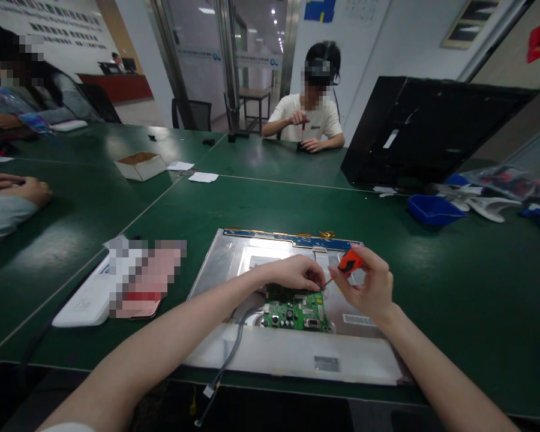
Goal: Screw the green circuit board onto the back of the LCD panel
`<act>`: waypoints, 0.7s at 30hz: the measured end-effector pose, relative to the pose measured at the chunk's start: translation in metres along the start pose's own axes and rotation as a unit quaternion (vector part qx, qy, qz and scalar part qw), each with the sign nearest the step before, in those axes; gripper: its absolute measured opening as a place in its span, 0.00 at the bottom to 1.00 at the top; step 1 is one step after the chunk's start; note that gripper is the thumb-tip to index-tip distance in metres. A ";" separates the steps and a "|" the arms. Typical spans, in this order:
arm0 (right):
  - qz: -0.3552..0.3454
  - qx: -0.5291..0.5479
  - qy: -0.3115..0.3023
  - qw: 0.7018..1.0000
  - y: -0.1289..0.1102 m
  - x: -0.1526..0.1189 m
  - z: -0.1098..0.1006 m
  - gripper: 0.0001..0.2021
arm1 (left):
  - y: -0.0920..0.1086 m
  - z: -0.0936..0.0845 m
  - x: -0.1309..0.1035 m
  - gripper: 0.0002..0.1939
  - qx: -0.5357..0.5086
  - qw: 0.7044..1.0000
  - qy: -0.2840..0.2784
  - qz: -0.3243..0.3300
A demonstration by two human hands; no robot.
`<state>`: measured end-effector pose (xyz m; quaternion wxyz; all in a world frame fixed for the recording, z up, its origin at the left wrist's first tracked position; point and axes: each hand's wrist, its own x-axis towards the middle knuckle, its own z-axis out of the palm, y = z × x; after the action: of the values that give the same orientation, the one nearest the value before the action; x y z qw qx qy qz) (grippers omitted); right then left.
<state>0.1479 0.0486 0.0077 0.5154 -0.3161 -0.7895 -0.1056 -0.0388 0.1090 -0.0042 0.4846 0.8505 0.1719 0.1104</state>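
My right hand (371, 282) grips a screwdriver with an orange and black handle (350, 262). Its thin shaft points down and left to the upper right corner of a green circuit board (297, 311). Beside the tip, my left hand (299, 273) rests over the board's top edge with its fingers curled; whether anything is between them is hidden. The board sits on the metal back of a flat display panel (364, 354), which has a blue circuit strip (292, 240) along its far edge. A grey cable (236, 351) runs from near the board over the panel's front edge.
A white power bank-like block (87, 300) and a pink phone-shaped item (146, 282) lie at left. Farther off are a white box (141, 167), a blue tray (434, 209) and a large black monitor housing (432, 132). A person (317, 114) works opposite; others sit at left.
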 end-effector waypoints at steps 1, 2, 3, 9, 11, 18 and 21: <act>-0.002 -0.004 -0.003 1.000 -0.001 0.001 -0.001 0.36 | 0.000 0.000 0.000 0.09 -0.001 1.000 0.000 0.003; -0.003 -0.005 -0.006 1.000 -0.001 0.002 -0.001 0.35 | -0.001 0.000 0.000 0.09 0.001 1.000 0.000 0.005; -0.001 -0.005 -0.011 1.000 -0.003 0.003 -0.002 0.35 | -0.001 0.000 0.000 0.09 0.004 1.000 0.001 0.007; 0.025 0.044 -0.048 0.998 -0.008 0.006 -0.006 0.33 | -0.002 0.001 0.001 0.06 0.014 1.000 0.000 0.008; 0.025 0.036 -0.039 0.998 -0.008 0.005 -0.005 0.33 | -0.001 0.001 0.001 0.05 0.009 1.000 0.000 0.009; 0.000 -0.021 0.008 1.000 -0.003 0.003 0.000 0.33 | -0.004 0.001 0.001 0.08 0.005 1.000 0.002 -0.002; -0.002 -0.019 0.003 1.000 -0.004 0.005 -0.001 0.32 | -0.006 0.001 0.002 0.08 0.015 1.000 0.004 -0.006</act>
<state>0.1445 0.0468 0.0134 0.5116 -0.3240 -0.7862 -0.1230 -0.0377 0.1119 -0.0101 0.4716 0.8562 0.1808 0.1084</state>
